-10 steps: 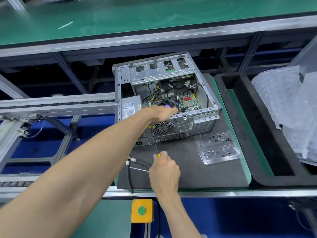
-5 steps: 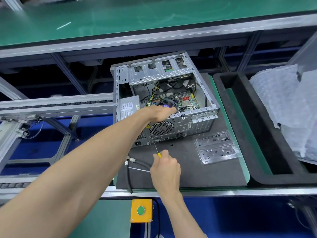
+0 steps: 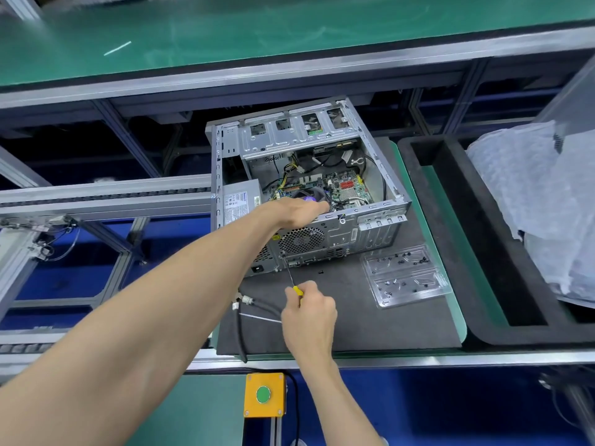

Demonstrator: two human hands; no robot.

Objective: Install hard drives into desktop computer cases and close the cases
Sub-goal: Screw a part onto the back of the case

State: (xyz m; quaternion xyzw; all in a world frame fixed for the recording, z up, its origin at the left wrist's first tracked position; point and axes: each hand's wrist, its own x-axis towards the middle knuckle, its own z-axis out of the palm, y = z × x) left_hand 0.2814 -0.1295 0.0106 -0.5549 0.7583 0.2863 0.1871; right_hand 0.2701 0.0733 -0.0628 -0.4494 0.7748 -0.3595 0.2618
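Very little has changed over the last second. The right hand [image 3: 308, 312] has crept slightly up and left along the dark mat [image 3: 370, 320], closer to the computer case [image 3: 338, 233], and the screwdriver [image 3: 294, 283] it grips now stands a little steeper against the case's rear panel.

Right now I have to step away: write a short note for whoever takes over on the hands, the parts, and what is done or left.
Left hand: rests on the rear top edge of the computer case, steadying it.
Right hand: grips the yellow-handled screwdriver, tip at the case's rear panel below the fan grille.
Case lies on the dark mat, side open, no side panel in view.
Screw tray sits right of the case.
Whether a drive sits in the bay cannot be told.
Left: finish this screw, close the case.
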